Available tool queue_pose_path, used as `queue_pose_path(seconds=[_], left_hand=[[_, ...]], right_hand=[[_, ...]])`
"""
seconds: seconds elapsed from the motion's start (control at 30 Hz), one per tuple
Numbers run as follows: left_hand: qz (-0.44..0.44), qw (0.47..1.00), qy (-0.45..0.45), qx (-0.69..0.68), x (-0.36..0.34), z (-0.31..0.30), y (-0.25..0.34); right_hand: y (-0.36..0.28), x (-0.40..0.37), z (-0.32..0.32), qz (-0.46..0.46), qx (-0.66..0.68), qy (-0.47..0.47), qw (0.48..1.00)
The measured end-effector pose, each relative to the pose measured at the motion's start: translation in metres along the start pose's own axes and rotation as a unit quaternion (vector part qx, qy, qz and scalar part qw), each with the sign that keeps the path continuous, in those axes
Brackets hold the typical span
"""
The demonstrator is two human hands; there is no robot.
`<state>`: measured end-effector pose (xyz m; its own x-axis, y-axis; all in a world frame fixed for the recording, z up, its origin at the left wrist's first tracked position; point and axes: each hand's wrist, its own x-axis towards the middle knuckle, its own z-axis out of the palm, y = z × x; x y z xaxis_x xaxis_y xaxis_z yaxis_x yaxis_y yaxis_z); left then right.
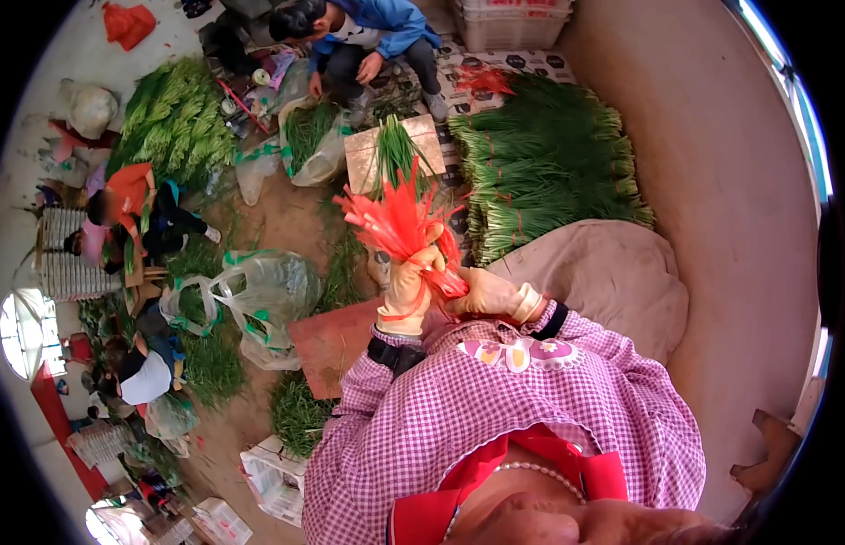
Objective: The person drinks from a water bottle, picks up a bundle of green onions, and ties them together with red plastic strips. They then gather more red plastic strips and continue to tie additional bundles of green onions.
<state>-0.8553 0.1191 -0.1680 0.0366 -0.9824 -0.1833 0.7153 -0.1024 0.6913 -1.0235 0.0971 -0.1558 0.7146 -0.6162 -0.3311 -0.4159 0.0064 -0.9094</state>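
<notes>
In front of my chest is a bundle of red plastic strips [400,218], its loose ends fanned out away from me. My left hand [410,283], in a pale yellow glove, is closed around the bundle, and a thin red strand crosses near its wrist. Beside it my right hand [492,294], gloved too, is closed at the lower, gathered end of the strips; its fingertips are partly hidden. Just beyond the strips, a bunch of green stalks [397,145] lies on a light board [361,163].
Tied green bundles [550,154] are stacked at the right, beside a beige cloth [613,277]. A co-worker in a blue jacket [391,23] sits ahead. Clear plastic bags [282,291], leafy greens [177,113] and other people occupy the left. A reddish board [327,350] is near my left arm.
</notes>
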Motion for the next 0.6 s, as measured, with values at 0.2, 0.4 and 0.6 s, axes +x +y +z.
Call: queue_pose_path(seconds=[0.2, 0.4, 0.6], left_hand=[[-0.003, 0.998, 0.053, -0.046, 0.018, -0.028, 0.069], [-0.074, 0.989, 0.014, -0.123, 0.052, -0.078, 0.088], [-0.017, 0.992, 0.050, 0.116, 0.062, -0.083, 0.116]], right_hand=[[-0.043, 0.040, -0.008, 0.003, -0.221, 0.037, 0.975], [-0.050, 0.101, -0.024, 0.001, -0.159, -0.072, 0.985], [-0.096, 0.118, -0.035, -0.006, -0.033, -0.192, 0.981]])
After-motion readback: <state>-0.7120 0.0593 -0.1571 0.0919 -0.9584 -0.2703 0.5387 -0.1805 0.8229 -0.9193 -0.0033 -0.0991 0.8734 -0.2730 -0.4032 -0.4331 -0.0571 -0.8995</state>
